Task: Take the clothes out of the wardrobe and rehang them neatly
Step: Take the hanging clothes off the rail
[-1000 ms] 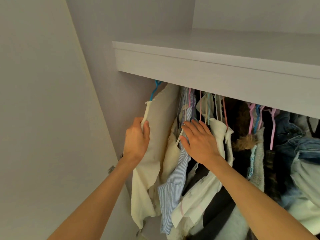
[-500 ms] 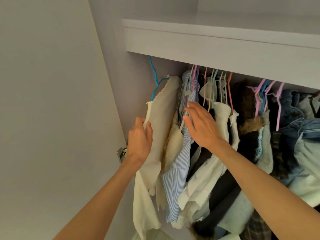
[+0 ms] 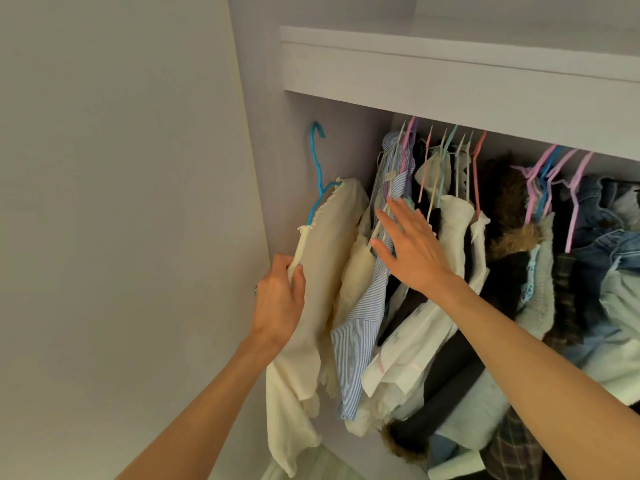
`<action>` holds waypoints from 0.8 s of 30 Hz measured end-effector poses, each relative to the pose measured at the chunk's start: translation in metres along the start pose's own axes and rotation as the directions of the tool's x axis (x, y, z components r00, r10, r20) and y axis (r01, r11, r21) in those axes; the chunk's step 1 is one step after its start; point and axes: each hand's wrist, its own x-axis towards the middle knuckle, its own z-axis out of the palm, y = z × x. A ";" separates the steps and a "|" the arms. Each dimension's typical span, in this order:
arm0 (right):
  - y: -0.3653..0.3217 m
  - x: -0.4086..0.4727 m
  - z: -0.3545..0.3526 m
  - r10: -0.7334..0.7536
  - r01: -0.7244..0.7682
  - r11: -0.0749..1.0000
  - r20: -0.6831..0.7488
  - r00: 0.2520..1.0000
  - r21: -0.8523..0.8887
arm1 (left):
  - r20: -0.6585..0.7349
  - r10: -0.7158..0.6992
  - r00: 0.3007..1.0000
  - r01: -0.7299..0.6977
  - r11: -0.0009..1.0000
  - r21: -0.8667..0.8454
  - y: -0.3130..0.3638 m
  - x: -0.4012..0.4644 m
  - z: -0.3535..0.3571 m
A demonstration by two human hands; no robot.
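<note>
A cream garment [image 3: 332,258] hangs on a blue hanger [image 3: 316,174] whose hook is off the rail, in front of the wardrobe's left wall. My left hand [image 3: 278,299] grips the near shoulder of that garment and hanger. My right hand [image 3: 412,247], fingers straight, presses against a blue striped shirt [image 3: 363,327] and a white shirt [image 3: 453,230] that hang on the rail. Several more clothes on pink, blue and pale hangers [image 3: 554,181] fill the rail to the right, among them denim [image 3: 609,223] and a fur-trimmed dark piece [image 3: 512,237]. The rail itself is hidden behind the shelf.
A white shelf [image 3: 450,81] runs across just above the hangers. The open wardrobe door [image 3: 121,202] stands close on the left, with a metal hinge [image 3: 256,289] beside my left hand. The wardrobe's side wall [image 3: 277,150] is right behind the blue hook.
The blue hanger with the cream garment has come off the rail and moved left and down. My right hand has slid up onto the hanging shirts. The camera has tilted down.
</note>
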 end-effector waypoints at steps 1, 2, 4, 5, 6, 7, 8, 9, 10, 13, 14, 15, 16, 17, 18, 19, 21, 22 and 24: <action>-0.006 -0.004 0.001 -0.015 0.015 1.000 -0.067 0.998 0.006 | 0.001 0.009 1.000 -0.009 1.000 -0.004 -0.002 -0.002 -0.001; -0.013 -0.008 0.002 -0.041 0.044 0.999 -0.141 0.989 0.019 | 0.002 0.020 1.000 -0.020 1.000 -0.008 -0.004 -0.004 -0.002; -0.029 -0.017 0.004 -0.083 0.106 0.991 -0.259 0.962 0.079 | 0.001 0.033 0.999 -0.033 0.999 -0.001 -0.007 -0.010 -0.003; -0.039 -0.020 0.003 -0.062 0.105 0.984 -0.277 0.959 0.143 | 0.000 0.033 0.999 -0.033 0.999 0.006 -0.008 -0.014 -0.003; -0.052 -0.021 0.002 0.005 0.057 0.970 -0.254 0.967 0.236 | -0.003 0.034 0.999 -0.034 0.999 0.010 -0.008 -0.019 -0.003; -0.064 -0.021 0.002 0.107 -0.035 0.935 -0.186 0.977 0.354 | -0.006 0.036 0.999 -0.036 0.999 0.011 -0.008 -0.025 -0.004; -0.074 -0.018 0.001 0.213 -0.151 0.869 -0.081 0.974 0.471 | -0.009 0.037 0.999 -0.036 0.999 0.013 -0.007 -0.031 -0.005; -0.083 -0.011 -0.001 0.316 -0.293 0.767 0.062 0.947 0.570 | -0.011 0.035 0.999 -0.035 0.999 0.016 -0.005 -0.037 -0.007; -0.092 -0.004 -0.003 0.391 -0.442 0.613 0.234 0.890 0.655 | -0.015 0.032 0.999 -0.032 0.999 0.021 -0.004 -0.043 -0.009; -0.117 0.007 -0.011 0.383 -0.615 0.149 0.529 0.758 0.774 | -0.003 0.009 1.000 -0.009 0.999 0.036 0.003 -0.065 -0.014; -0.123 0.003 -0.012 0.388 -0.620 0.129 0.536 0.750 0.774 | 0.010 0.000 1.000 -0.001 0.999 0.040 0.006 -0.076 -0.014; -0.129 -0.005 -0.012 0.402 -0.625 0.151 0.530 0.746 0.766 | 0.017 -0.017 1.000 0.016 0.999 0.046 0.009 -0.089 -0.013; -0.133 -0.016 -0.010 0.416 -0.630 0.186 0.520 0.746 0.754 | 0.019 -0.044 0.999 0.043 0.998 0.052 0.013 -0.102 -0.012; -0.135 -0.027 -0.008 0.423 -0.632 0.235 0.508 0.750 0.738 | 0.024 -0.072 0.997 0.071 0.996 0.048 0.017 -0.116 -0.011; -0.135 -0.039 -0.005 0.424 -0.627 0.298 0.489 0.762 0.720 | 0.042 -0.097 0.994 0.095 0.995 0.031 0.020 -0.130 -0.011; -0.134 -0.050 -0.005 0.412 -0.618 0.368 0.474 0.779 0.695 | 0.073 -0.117 0.990 0.117 0.993 0.003 0.021 -0.143 -0.010; -0.131 -0.070 -0.007 0.356 -0.588 0.510 0.469 0.809 0.628 | 0.180 -0.151 0.972 0.161 0.986 -0.042 0.025 -0.165 -0.011; -0.130 -0.080 -0.007 0.320 -0.570 0.577 0.480 0.817 0.586 | 0.234 -0.158 0.959 0.173 0.984 -0.047 0.026 -0.175 -0.012; -0.125 -0.100 -0.010 0.259 -0.535 0.678 0.517 0.816 0.504 | 0.289 -0.177 0.941 0.188 0.982 -0.009 0.023 -0.193 -0.018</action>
